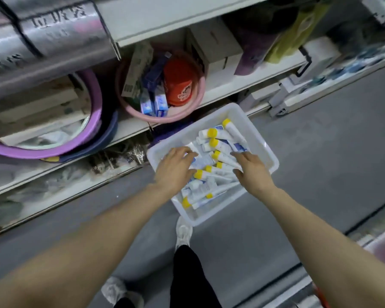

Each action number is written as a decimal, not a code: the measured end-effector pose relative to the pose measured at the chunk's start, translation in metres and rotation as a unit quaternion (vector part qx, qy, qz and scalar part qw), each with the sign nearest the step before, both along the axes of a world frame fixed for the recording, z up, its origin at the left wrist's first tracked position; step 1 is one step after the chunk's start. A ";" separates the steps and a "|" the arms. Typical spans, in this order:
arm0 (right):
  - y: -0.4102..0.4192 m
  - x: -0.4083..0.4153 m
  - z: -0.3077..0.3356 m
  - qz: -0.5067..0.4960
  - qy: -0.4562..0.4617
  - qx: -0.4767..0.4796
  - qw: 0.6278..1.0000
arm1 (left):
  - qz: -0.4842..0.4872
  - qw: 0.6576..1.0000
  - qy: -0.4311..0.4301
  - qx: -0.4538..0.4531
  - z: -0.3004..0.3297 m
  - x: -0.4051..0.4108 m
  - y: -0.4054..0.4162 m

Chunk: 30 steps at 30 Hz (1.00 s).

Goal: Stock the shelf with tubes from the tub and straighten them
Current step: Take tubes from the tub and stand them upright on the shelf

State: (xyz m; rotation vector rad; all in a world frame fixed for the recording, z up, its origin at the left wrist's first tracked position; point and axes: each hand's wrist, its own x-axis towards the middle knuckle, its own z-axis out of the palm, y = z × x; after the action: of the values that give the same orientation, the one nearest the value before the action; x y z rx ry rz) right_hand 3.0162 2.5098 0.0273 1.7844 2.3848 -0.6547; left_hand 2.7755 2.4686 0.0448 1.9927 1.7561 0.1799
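White tub [267, 152] on floor: jumbled white tubes [220, 146], yellow caps, blue labels unreadable. Left hand [175, 172] spread flat on tubes; right hand [252, 172] likewise.

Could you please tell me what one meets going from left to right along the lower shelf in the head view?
Purple basin → pink basin holding boxes and a red cap → white boxes → yellow-green bag.

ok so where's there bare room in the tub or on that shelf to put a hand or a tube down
In the tub, bare floor shows along the right wall and in the near corner by the shoe. The tubes crowd its middle under both hands. The shelf is packed; only its front lip right of the pink basin is bare.
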 end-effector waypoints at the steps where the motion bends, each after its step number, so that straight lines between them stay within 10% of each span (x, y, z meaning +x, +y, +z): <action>1: -0.002 0.003 -0.015 0.003 -0.007 -0.020 1.000 | -0.001 1.000 0.002 -0.029 -0.016 0.007 -0.004; 11: 0.003 -0.003 -0.118 0.050 -0.015 -0.118 0.992 | -0.015 0.967 0.070 -0.245 -0.135 0.041 -0.031; 30: 0.058 -0.070 -0.147 0.177 -0.006 -0.174 0.969 | 0.041 0.958 -0.008 -0.284 -0.160 0.051 -0.026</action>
State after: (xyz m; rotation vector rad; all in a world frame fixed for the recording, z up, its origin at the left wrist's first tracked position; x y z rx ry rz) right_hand 2.9467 2.5678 -0.1199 1.1856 2.3130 -0.9338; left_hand 2.8262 2.4429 -0.1152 1.4986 1.6425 -0.2572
